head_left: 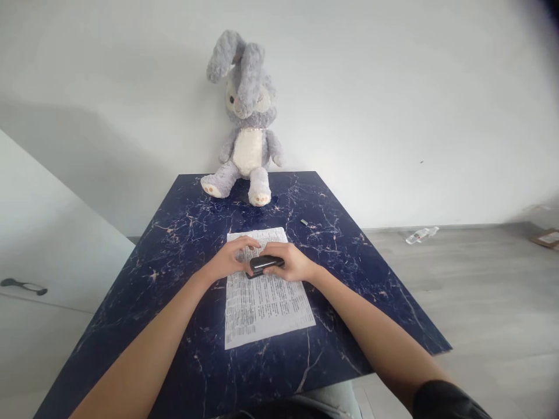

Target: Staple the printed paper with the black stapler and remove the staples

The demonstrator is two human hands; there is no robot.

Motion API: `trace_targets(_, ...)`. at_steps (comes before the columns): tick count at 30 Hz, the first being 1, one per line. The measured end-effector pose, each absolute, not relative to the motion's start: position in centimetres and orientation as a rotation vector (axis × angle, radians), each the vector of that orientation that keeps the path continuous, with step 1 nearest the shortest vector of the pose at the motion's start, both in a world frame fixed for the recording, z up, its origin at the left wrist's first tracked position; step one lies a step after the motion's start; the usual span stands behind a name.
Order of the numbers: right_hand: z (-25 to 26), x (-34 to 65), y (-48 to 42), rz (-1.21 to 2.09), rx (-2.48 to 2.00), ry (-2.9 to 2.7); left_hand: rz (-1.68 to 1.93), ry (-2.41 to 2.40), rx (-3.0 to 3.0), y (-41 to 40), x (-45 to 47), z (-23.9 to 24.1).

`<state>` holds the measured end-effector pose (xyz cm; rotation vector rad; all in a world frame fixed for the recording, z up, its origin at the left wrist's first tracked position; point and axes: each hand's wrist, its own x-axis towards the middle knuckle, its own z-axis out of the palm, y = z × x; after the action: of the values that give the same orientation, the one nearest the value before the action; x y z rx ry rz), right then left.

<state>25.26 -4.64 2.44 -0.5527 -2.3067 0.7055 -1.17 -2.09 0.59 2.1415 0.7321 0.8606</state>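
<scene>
A black stapler (261,263) is held in my right hand (290,262), whose fingers wrap round its right part. It is over the upper part of a printed sheet of paper (266,308), which lies on the dark blue marbled table. My left hand (229,257) is at the stapler's left end, thumb close to its nose and fingers curved apart above the paper. Whether the left thumb touches the stapler I cannot tell.
A grey plush rabbit (248,145) sits at the far edge of the table (349,273), against the wall. A small greenish piece (304,222) lies beyond the paper, to the right. On the floor at right are a clear plastic package (421,234) and a brown box (548,237).
</scene>
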Motion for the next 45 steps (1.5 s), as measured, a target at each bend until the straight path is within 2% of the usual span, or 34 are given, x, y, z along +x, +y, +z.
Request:
trace_targets(4, 3.5, 27.9, -3.2, 0.601, -0.799, -2.215, 0.912, 1.084, 2.258, -2.3, -0.5, 0.3)
trace_targets(9, 3.8, 33.4, -0.9, 0.402, -1.189, -2.102, 0.354, 1.194, 2.555, -3.2, 0.4, -0.2)
trace_targets(13, 3.4, 36.3, -0.1, 0.371, -1.321, -2.123, 0.294, 1.242, 2.602, -3.0, -0.3, -0.1)
trace_targets(17, 3.2, 36.7, -0.1, 0.543, -1.201, -2.216, 0.36, 1.302, 2.663, -3.2, 0.0, 0.4)
trace_targets(24, 4.1, 35.5, -0.6, 0.765, -0.98, -2.37, 0.22, 0.94, 2.727, -4.3, 2.3, 0.1)
trace_targets(33, 5.4, 33.6, -1.9, 1.029, -0.764, -2.564, 0.246, 1.114, 2.699, -3.6, 1.1, -0.2)
trace_targets(39, 6.2, 32.1, -2.8, 1.093, -0.649, -2.664, 0.133, 0.827, 2.73, -3.9, 1.6, 0.1)
trace_targets(45, 6.7, 31.5, -3.2, 1.177, -0.576, -2.69, 0.17, 0.957, 2.651, -3.6, 1.1, -0.1)
